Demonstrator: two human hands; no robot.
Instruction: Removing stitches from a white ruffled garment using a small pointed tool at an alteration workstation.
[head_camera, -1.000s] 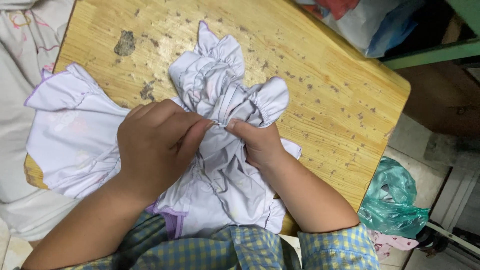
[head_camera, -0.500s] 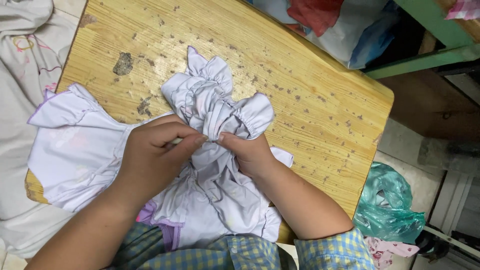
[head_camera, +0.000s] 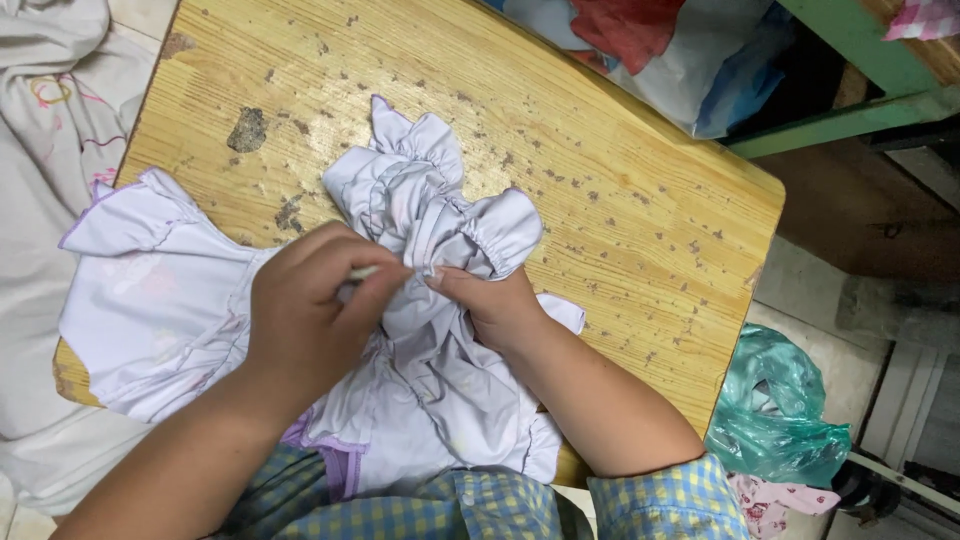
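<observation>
Pinching the bunched pale lilac garment (head_camera: 420, 260) on the wooden table (head_camera: 620, 200), left hand (head_camera: 310, 320) and right hand (head_camera: 495, 305), fingers together.

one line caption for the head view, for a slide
Both hands, left hand and right hand, pinch a bunched pale lilac garment on a speckled wooden table, seen from above.

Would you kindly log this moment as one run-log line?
left hand: pinching pale garment | right hand: gripping same garment, fingers nearly meeting | support: wooden table | nearby: green plastic bag on floor
</observation>
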